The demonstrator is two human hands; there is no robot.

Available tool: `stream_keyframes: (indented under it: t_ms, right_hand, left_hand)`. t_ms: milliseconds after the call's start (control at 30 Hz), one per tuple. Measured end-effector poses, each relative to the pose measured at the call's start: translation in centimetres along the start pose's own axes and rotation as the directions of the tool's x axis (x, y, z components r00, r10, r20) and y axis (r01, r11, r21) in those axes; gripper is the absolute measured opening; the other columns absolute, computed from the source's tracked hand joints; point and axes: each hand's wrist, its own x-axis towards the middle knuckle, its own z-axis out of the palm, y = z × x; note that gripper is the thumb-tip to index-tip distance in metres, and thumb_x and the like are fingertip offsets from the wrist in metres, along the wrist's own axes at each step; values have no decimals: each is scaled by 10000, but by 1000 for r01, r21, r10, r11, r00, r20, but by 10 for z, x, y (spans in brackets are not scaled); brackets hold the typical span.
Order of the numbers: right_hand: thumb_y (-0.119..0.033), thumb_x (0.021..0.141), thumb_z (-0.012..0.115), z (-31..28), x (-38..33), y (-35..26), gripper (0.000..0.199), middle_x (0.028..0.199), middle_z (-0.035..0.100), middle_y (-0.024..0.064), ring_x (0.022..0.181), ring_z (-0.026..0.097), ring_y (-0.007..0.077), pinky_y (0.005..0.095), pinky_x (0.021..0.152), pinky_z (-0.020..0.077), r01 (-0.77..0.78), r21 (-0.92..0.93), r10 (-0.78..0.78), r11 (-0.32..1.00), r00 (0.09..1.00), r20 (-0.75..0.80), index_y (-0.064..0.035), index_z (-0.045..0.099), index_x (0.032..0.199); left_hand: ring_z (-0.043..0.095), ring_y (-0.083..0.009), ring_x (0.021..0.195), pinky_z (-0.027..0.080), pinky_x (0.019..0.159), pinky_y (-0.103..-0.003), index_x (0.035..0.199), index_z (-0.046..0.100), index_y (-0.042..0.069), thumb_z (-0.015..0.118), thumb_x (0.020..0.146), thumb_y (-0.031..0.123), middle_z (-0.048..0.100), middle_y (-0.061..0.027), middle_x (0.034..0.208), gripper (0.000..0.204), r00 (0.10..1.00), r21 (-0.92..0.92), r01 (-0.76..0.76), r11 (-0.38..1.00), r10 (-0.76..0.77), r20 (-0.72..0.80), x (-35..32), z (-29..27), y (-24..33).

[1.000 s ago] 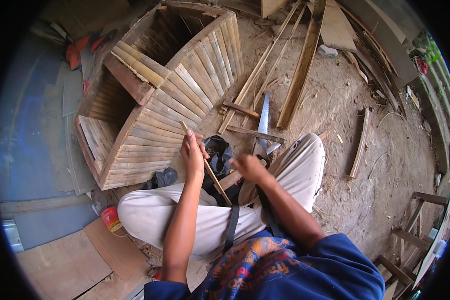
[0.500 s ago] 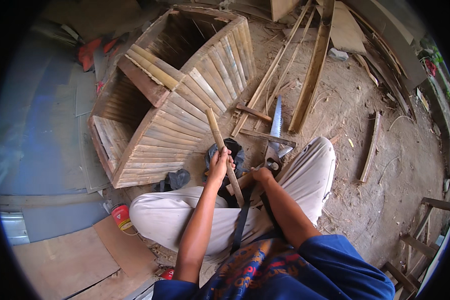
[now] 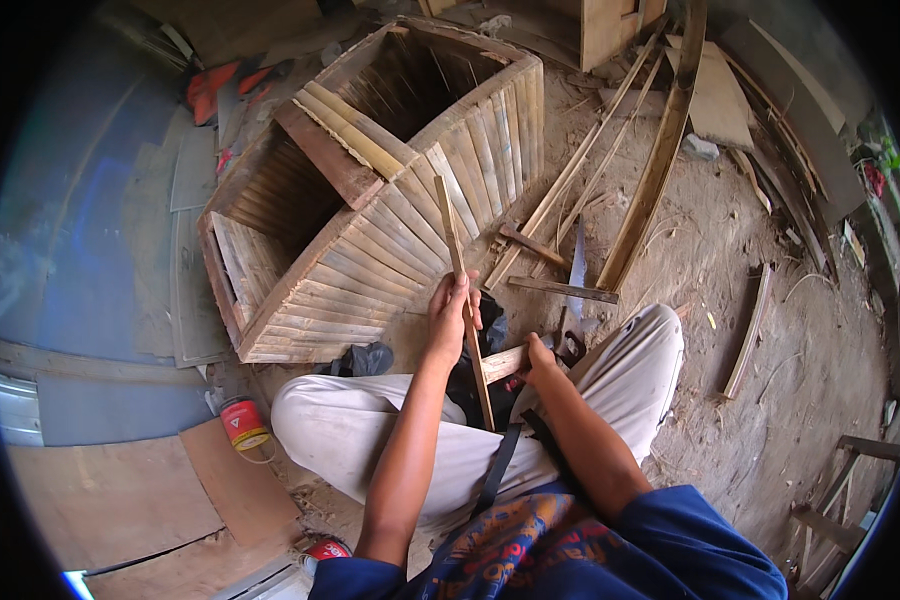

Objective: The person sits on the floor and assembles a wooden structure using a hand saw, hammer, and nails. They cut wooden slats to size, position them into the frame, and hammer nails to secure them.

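Our left hand [image 3: 451, 315] is clamping fingers around a slender wooden slat [image 3: 453, 238]; our right hand [image 3: 542, 361] is meeting a pale wooden block [image 3: 505, 364], its finger closure unclear.

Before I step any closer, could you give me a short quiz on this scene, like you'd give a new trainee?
1. True or false: the red-and-yellow can is on the person's left.
2. Fill in the blank: on the ground ahead, a wooden bar lies across the blade of a ____.
3. Choose one. The left hand holds:
a) the red-and-yellow can
b) a thin wooden strip
c) nothing

Key:
1. True.
2. Saw.
3. b
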Motion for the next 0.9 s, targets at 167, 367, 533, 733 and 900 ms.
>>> stream_keyframes:
  t_ms: [167,367,533,733,900]
  right_hand:
    - [-372,1038,507,-9,-32,-35,429,1172,610,187,1068,642,387,569,976,519,-35,310,-53,950,961,271,-7,490,1262]
    - [-332,987,574,-30,-165,-82,311,920,625,83,756,657,184,316,651,586,-496,386,119,778,719,685,-21,589,981]
    - [-357,994,578,-36,-292,-93,376,946,610,74,764,625,159,291,641,541,-229,194,34,954,725,688,-26,575,1172]
    - [-350,1007,602,-23,-325,-119,359,861,590,57,728,607,173,347,670,551,92,99,-135,991,709,692,-27,567,1162]
    - [-356,981,668,-5,-297,-140,410,780,570,2,631,566,77,248,611,544,-140,242,-37,960,795,606,20,557,1100]
  left_hand:
    - [593,-119,621,481,568,-264,1220,627,63,647,1005,305,645,-55,806,324,994,19,-81,997,82,-67,4,-8,42]
    - [631,-131,624,493,566,-259,1214,617,55,619,1025,275,702,-82,869,290,985,-18,-106,994,102,-140,5,-9,58]
    - [669,-159,656,503,566,-268,1245,596,49,609,1030,288,723,-109,900,322,973,-33,-141,989,132,-190,2,4,70]
    - [652,-157,616,503,560,-273,1245,601,55,625,1020,322,716,-114,858,350,973,-147,-166,975,137,-187,-11,12,86]
    - [618,-148,584,480,545,-274,1199,604,57,612,1027,326,666,-85,793,319,956,-172,-245,954,208,-209,-19,16,96]
